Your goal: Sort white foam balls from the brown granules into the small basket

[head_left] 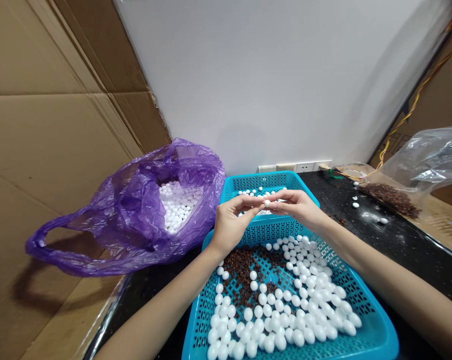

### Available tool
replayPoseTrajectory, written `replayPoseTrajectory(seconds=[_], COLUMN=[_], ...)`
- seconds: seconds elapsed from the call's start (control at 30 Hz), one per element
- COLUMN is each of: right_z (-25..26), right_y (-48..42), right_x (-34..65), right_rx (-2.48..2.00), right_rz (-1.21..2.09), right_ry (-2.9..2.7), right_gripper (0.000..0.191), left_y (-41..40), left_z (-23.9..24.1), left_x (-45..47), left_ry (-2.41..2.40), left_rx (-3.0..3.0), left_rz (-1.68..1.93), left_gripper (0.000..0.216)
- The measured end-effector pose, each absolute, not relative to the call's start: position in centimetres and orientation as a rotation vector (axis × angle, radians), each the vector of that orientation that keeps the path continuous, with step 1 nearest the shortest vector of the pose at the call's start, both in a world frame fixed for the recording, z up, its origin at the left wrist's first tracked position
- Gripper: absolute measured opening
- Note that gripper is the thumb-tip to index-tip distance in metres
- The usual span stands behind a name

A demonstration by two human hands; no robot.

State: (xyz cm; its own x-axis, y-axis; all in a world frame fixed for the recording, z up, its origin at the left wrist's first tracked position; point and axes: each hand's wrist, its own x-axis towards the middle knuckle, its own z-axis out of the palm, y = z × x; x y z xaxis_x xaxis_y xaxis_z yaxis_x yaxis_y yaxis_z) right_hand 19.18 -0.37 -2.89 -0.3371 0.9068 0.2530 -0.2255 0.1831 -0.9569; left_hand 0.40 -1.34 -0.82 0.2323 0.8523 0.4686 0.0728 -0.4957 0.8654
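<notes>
1. Head view, nearest the camera: a blue perforated basket [372,325] sits on the dark tabletop [409,240], full of white foam balls [304,300], with a patch of brown debris [244,270] across its mesh floor.
2. Above the basket's far rim, the left hand [229,222] and right hand [299,205] meet fingertip to fingertip, pinched together on a single white ball [267,203] held between them in the air.
3. Behind the hands stands a second blue basket [263,181] holding a few more white balls; the hands hide most of its floor.
4. To the left, an open purple plastic bag [135,210] lies against cardboard, with many white balls inside.
5. On the right, loose balls lie on the tabletop near a brown heap [389,197] and a clear plastic bag [428,157].
6. Risk, as I judge it: the ball is light, smooth and held only by fingertips, so a slip could drop it among the others below, or let it bounce onto the tabletop.
</notes>
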Motion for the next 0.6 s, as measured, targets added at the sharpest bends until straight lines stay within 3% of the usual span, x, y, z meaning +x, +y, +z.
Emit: replayPoseTrajectory(seconds=[0.6], right_z=[-2.62], right_y=[-0.28], right_x=[19.07], right_rx=[-0.645], right_rz=[1.394], right_ry=[-1.383], right_gripper=[0.011], left_y=[-0.37], left_z=[-0.26], left_x=[0.56], left_ry=[0.782], left_rx=[1.595], left_rz=[1.286], left_gripper=[0.016])
